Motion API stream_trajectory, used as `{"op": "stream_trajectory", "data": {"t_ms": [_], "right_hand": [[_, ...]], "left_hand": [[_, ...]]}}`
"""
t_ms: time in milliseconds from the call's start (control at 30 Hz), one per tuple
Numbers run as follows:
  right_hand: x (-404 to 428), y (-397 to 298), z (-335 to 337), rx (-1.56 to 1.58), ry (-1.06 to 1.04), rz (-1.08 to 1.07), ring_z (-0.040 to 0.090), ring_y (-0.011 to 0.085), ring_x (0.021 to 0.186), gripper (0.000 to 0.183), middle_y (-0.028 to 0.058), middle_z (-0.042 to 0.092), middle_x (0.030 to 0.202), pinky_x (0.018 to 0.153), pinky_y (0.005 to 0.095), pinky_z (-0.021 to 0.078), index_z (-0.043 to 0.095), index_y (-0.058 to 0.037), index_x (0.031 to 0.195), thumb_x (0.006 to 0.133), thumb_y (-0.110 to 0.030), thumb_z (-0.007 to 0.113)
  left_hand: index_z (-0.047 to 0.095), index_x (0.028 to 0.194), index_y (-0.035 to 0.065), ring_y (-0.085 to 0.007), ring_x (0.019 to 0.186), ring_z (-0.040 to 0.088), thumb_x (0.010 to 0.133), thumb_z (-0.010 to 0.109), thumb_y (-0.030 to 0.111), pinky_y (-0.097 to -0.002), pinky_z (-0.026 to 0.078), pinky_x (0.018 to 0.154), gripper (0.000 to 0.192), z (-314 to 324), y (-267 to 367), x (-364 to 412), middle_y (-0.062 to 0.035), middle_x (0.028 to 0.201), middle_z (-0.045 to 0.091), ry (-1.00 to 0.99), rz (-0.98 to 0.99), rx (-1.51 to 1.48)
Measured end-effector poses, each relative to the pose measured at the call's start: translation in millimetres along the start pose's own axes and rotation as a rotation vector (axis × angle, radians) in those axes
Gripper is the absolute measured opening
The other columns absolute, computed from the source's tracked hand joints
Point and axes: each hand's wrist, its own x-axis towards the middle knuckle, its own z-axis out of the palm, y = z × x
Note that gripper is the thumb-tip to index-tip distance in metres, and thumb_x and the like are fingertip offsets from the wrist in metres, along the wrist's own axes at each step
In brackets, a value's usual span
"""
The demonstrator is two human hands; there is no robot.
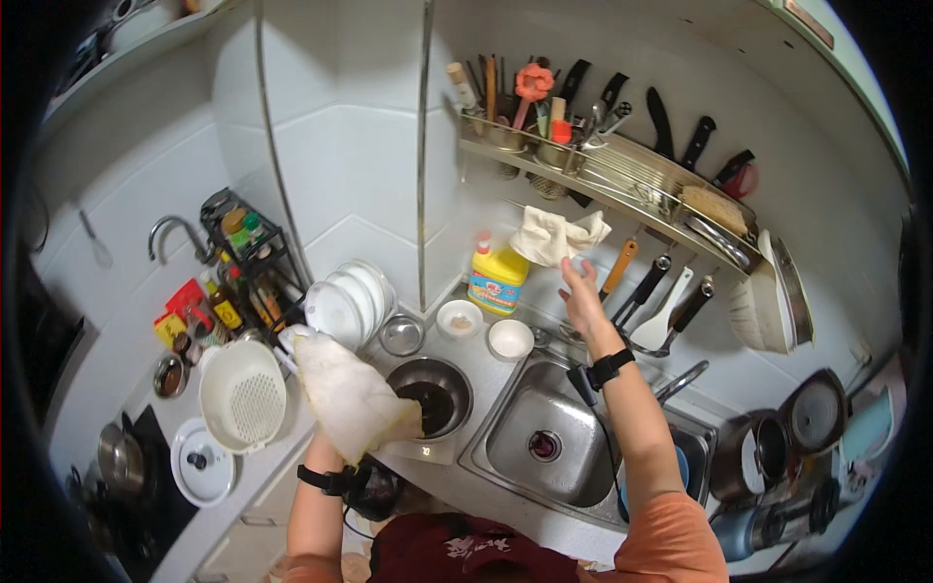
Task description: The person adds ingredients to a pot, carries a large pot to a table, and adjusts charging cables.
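My left forearm (313,525), with a black strap at the wrist, reaches up beneath a white cloth (353,393). The cloth is held raised and spread over the left hand, whose fingers it hides. One lower corner of it overlaps a metal bowl (458,379) of dark contents, which stands on a kitchen scale (430,452). On the right, my right hand (583,302) is raised with its fingers apart and nothing in them. Its fingertips are at the lower edge of a cream cloth (555,237) hanging below the wall rack; contact cannot be told.
A steel sink (543,430) lies under my right arm. Yellow detergent bottle (499,280), small white bowls (510,340) and upright plates (335,313) line the back. A white colander (244,430) and lid (203,466) sit left. Knives (660,124) and utensils hang about the metal rack (612,175).
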Motion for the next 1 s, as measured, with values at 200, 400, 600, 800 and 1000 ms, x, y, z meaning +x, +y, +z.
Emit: {"op": "stream_trajectory", "data": {"t_ms": [200,400,600,800,1000], "right_hand": [[49.1,8.1,-6.8,0.204,-0.167,-0.092,0.05,0.0105,0.067,0.028,0.0077,0.054,0.085,0.056,0.0224,0.0394,0.045,-0.0026,0.101,0.077,-0.013,0.055],[-62.8,-22.1,84.5,-0.041,-0.579,-0.195,0.053,0.0112,0.074,0.021,0.0064,0.055,0.087,0.065,0.0238,0.0419,0.051,0.0038,0.095,0.075,-0.005,0.051],[-169.3,-10.9,182.6,-0.035,-1.233,0.053,0.049,0.0121,0.093,0.033,0.0056,0.052,0.102,0.08,0.0251,0.0391,0.043,-0.0011,0.111,0.079,-0.008,0.048],[-251.0,61.8,280.2,0.152,-1.378,0.488,0.051,0.0096,0.076,0.018,0.0039,0.054,0.088,0.07,0.0235,0.0422,0.046,-0.0041,0.096,0.078,-0.004,0.044],[-339.6,101.8,373.1,-0.091,-1.391,0.294,0.048,0.0099,0.077,0.02,0.004,0.052,0.085,0.071,0.0238,0.0408,0.042,-0.0059,0.096,0.077,-0.001,0.043]], "left_hand": [[0.046,0.107,0.0005,-0.0185,0.086,0.054,0.085,0.044,0.026,-0.0341,0.046,0.075,0.034,5.6,-12.5,-75.4,-0.0096,0.094,0.054,0.308,-0.091,0.144],[0.048,0.105,0.0006,-0.0176,0.082,0.055,0.084,0.046,0.022,-0.0326,0.047,0.072,0.03,-3.6,17.8,-176.9,-0.0088,0.091,0.055,0.649,0.14,0.211],[0.051,0.098,0.0007,-0.0153,0.078,0.054,0.078,0.054,0.012,-0.0294,0.046,0.066,0.024,-29.2,28.4,-284.6,-0.0077,0.087,0.056,0.94,0.246,0.534],[0.048,0.106,-0.004,-0.0195,0.083,0.054,0.074,0.051,0.01,-0.0297,0.043,0.073,0.035,-35.6,40.1,-411.0,-0.0117,0.096,0.056,1.394,0.063,0.813],[0.041,0.111,-0.0057,-0.0231,0.079,0.057,0.071,0.044,0.0,-0.032,0.049,0.067,0.04,-55.9,47.9,-537.0,-0.0138,0.095,0.054,1.452,0.445,0.162]]}}
